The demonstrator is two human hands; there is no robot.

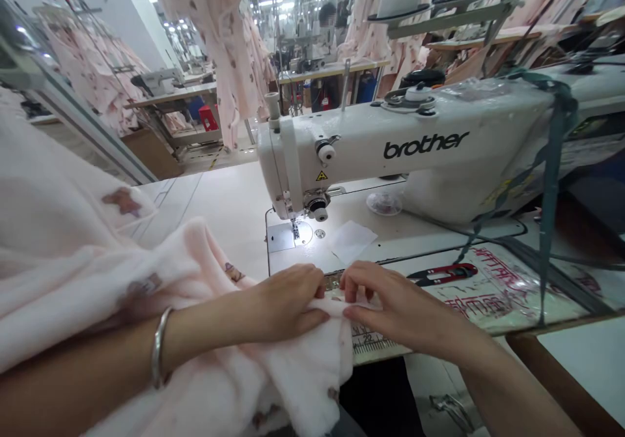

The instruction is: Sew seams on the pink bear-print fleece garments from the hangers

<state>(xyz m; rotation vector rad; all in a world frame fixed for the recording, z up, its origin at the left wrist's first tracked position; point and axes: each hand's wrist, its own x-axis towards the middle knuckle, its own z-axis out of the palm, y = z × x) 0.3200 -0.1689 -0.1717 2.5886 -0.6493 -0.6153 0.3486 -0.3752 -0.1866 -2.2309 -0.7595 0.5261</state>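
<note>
A fluffy pale pink fabric (pixel 97 274) with small bear prints lies over my lap and the left of the sewing table. My left hand (pixel 288 303) rests on its edge near the table's front, fingers curled and pressed onto the cloth. My right hand (pixel 390 310) pinches the same fabric edge just to the right, above a ruler strip (pixel 375 342) fixed to the table. A white Brother sewing machine (pixel 420 147) stands behind, its needle (pixel 295 228) beyond my hands. A small white fabric piece (pixel 352 240) lies by the needle plate.
Red-handled thread snips (pixel 442 272) lie on the table to the right of my hands, on a printed sheet (pixel 493 287). A grey strap (pixel 551 183) hangs off the machine. Other sewing stations (pixel 170 88) and hanging pink garments (pixel 229 46) fill the background, with a person seated far back.
</note>
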